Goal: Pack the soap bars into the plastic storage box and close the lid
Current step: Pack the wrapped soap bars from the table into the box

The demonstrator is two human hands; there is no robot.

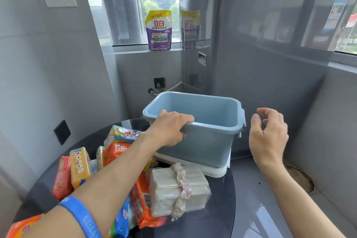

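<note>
An empty light-blue plastic storage box stands on its white lid at the far side of a round dark glass table. My left hand grips the box's near-left rim, thumb outside and fingers curled over the edge. My right hand hovers just right of the box by its side latch, fingers loosely spread and holding nothing. Several wrapped soap bars lie in front of the box: an orange pack, a yellow pack, a red pack and a pale bundle tied with ribbon.
A grey washing machine rises directly behind the box. On the window sill stands a purple detergent pouch. A wall socket with a plug sits below the sill. A floor drain cover lies to the right of the table.
</note>
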